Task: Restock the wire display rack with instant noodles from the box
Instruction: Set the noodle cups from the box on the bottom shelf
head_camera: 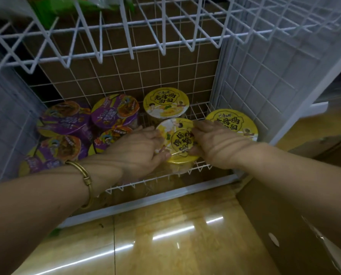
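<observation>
So both hands are gripping one yellow noodle bowl [180, 141] at the front of the bottom shelf of the wire rack [145, 199]. The left hand [143, 147] is curling round the rim at the bowl's 9 o'clock and the right hand [215, 143] is wrapping it at 3 o'clock, so neither hand is free. The bowl is sitting lid up between the palms, equally close to both, so no arm is really leading here. It looks like it's tipping slightly toward the camera, and I can't tell whether its base is fully resting on the wires.

The bit that matters, I reckon, is that its lid print is facing the opposite way to its neighbours. The back yellow bowl [165, 102] at 12 o'clock, just behind it, and the right yellow bowl [233, 124] at about 2 o'clock are both reading right way up, while this one is reading upside down. So the next move probably involves spinning it round its upright axis, or just letting it settle where it is.

The purple bowls [66, 124] are crowding the 9 to 10 o'clock side, close to the left knuckles. The box [284, 225] is lying at 5 o'clock on the floor, and I can't see inside it.
</observation>
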A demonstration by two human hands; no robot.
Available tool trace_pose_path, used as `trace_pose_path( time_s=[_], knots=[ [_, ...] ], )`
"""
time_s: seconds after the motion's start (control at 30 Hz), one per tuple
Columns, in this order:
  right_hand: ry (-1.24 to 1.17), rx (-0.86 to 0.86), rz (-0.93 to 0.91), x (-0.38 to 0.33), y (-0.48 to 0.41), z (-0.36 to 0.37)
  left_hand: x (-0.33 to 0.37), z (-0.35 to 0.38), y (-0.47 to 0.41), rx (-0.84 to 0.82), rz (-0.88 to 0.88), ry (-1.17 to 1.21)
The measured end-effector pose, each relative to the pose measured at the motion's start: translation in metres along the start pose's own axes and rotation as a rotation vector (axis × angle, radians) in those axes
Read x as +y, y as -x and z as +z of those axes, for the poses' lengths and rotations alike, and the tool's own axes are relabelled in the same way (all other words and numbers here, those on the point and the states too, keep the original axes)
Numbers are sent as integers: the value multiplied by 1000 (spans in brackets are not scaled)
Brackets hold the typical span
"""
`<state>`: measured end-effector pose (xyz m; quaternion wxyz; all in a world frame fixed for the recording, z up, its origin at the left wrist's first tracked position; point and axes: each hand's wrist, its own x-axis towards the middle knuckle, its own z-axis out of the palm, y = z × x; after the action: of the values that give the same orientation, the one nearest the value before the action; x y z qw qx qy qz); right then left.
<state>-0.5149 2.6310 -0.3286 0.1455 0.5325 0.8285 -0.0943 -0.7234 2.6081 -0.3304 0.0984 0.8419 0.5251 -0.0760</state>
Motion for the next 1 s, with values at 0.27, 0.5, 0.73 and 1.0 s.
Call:
trace_pose_path(
  time_s=[0.27, 0.5, 0.73, 1.0],
  knots=[
    [30, -2, 57, -4, -15, -4, 9, 3, 12, 44, 46, -31],
    [-87, 108, 147, -16, -4, -4, 9, -4, 13, 91, 22, 65],
    [-70, 30, 177, -17, 24, 3, 15, -9, -15, 38, -41, 56],
    [-20, 83, 195, -33, 33, 21, 15, -6, -23, -57, -27, -12]
  ],
)
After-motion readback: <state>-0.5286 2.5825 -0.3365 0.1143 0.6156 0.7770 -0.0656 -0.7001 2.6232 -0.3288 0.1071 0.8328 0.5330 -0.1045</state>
